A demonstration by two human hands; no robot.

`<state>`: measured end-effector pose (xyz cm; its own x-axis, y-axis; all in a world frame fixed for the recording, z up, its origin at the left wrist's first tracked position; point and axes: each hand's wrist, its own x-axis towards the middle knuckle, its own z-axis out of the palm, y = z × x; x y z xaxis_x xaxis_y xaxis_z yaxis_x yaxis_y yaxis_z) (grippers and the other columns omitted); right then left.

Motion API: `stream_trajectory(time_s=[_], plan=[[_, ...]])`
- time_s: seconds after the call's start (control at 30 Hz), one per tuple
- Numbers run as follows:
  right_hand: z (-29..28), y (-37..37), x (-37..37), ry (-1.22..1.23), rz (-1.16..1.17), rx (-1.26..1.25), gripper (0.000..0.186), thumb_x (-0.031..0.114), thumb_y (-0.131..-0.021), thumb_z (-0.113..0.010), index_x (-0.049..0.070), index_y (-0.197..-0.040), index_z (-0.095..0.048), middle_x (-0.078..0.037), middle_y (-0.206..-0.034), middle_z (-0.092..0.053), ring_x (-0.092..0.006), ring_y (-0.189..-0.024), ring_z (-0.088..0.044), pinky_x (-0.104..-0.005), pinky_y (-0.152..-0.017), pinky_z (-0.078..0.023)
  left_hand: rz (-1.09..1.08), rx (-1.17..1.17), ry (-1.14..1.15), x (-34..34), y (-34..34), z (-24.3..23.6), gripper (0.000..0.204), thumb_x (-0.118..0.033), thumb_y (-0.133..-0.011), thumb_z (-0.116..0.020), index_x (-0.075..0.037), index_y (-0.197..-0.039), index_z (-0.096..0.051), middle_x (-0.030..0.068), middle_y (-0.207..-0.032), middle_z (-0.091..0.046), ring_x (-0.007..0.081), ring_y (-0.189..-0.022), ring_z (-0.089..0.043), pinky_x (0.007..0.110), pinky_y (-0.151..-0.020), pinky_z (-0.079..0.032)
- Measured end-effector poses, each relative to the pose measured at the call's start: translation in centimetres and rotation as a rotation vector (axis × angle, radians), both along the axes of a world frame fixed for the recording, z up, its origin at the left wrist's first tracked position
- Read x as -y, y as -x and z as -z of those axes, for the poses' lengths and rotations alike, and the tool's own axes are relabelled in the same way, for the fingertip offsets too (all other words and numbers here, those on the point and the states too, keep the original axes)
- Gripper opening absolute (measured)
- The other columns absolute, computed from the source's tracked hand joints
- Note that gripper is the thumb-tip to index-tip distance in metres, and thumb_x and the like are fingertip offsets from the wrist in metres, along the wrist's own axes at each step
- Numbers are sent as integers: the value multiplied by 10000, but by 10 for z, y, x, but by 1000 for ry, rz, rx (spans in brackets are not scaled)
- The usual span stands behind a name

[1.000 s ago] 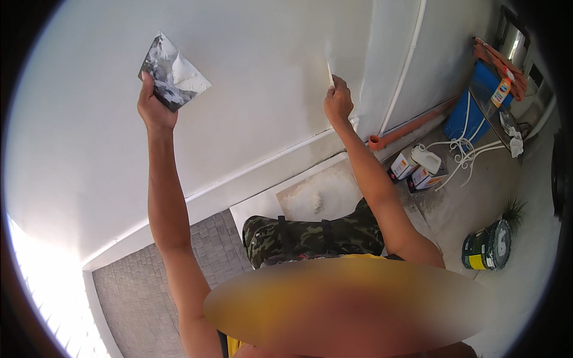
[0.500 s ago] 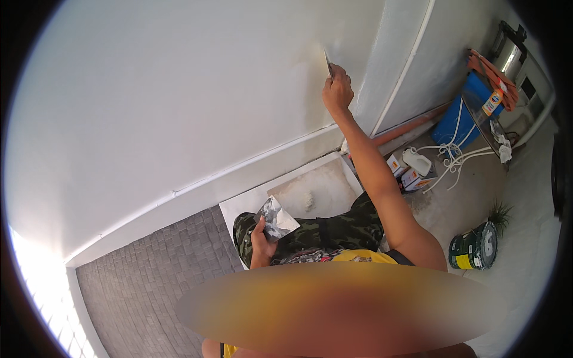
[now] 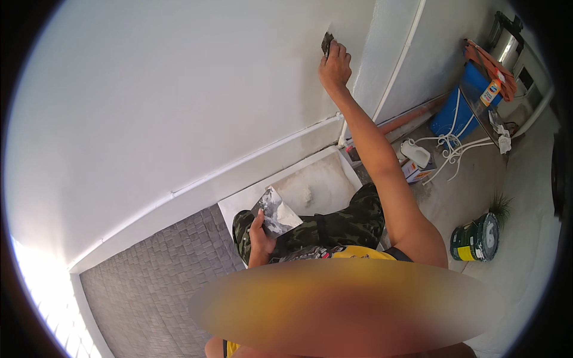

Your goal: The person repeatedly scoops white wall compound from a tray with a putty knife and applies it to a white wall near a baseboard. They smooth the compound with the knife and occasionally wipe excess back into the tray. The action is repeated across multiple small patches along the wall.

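Note:
My right hand (image 3: 334, 64) is raised against the white wall (image 3: 179, 101) and grips a small putty knife (image 3: 326, 42), its blade pressed flat on the wall near the corner. My left hand (image 3: 259, 234) is down by my knee and holds a flat metal plate (image 3: 273, 212) smeared with white filler. The plate hovers over my camouflage trousers (image 3: 334, 224).
A white board (image 3: 310, 185) dusted with filler lies on the floor at the wall's foot. Grey paving (image 3: 149, 280) is to the left. At the right stand a green paint can (image 3: 474, 238), a white jug (image 3: 416, 153), a small box, white cables and a blue container (image 3: 462, 101).
My left hand has come down from the wall to my knee with the plate. My right hand has slid higher up the wall with the knife.

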<state>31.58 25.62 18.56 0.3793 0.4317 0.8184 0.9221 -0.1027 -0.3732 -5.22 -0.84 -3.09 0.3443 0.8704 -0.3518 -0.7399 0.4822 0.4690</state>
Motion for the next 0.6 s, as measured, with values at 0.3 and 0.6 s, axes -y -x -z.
stream_trajectory(time_s=[0.3, 0.6], plan=[[79, 77, 213, 86, -1285, -511, 395, 204, -1038, -554, 47, -1400, -528, -151, -1253, -588, -304, -1167, -554, -409, -993, -439, 50, 91, 182, -71, -51, -34, 260, -181, -1034, -541, -8, -1224, -589, 117, -1148, -693, 249, -1012, -702, 388, -894, -615], [109, 48, 281, 556, -911, -407, 403, 41, -929, -572, 70, -1330, -591, -122, -1179, -636, -323, -1053, -627, -434, -888, -513, 104, 239, -143, -74, -79, -122, 354, -210, -1075, -466, 31, -1330, -512, 155, -1235, -650, 266, -1129, -659, 420, -971, -568]])
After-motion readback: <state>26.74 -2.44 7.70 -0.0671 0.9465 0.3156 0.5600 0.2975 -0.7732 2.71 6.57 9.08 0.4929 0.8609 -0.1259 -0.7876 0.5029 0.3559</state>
